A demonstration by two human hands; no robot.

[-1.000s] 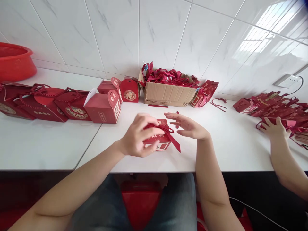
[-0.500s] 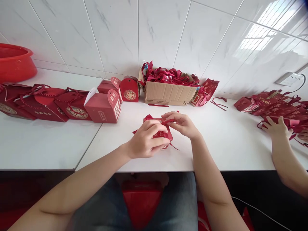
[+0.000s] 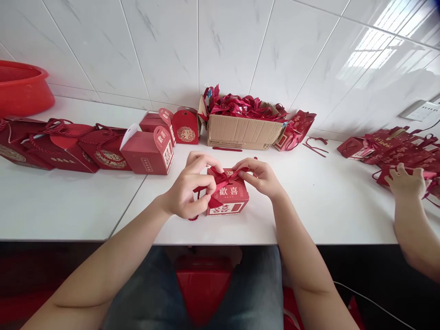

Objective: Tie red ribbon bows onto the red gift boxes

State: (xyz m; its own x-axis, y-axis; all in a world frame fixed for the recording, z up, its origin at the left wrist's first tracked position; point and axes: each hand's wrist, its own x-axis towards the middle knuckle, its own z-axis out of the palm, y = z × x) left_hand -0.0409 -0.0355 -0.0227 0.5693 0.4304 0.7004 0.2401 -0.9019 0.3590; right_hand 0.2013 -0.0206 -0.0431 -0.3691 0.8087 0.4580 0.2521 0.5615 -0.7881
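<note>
A small red gift box [image 3: 232,195] with white and gold-toned characters stands on the white table in front of me. A red ribbon bow [image 3: 225,178] lies across its top. My left hand [image 3: 194,185] is at the box's left side, its fingers pinched on the ribbon's left part. On the right, my right hand [image 3: 257,176] pinches the right loop of the bow between thumb and fingers. Part of a twisted red cord [image 3: 193,218] shows below my left hand.
Behind the box stands a cardboard carton [image 3: 240,133] full of red ribbons. Red gift boxes [image 3: 147,153] line the left side. A co-worker's hand [image 3: 407,181] touches red boxes at the right. A red basin [image 3: 24,91] sits far left.
My left hand has moved left and slightly up, off the box top, uncovering the bow and the box's front. My right hand stays nearly in place. The co-worker's hand has shifted slightly right.
</note>
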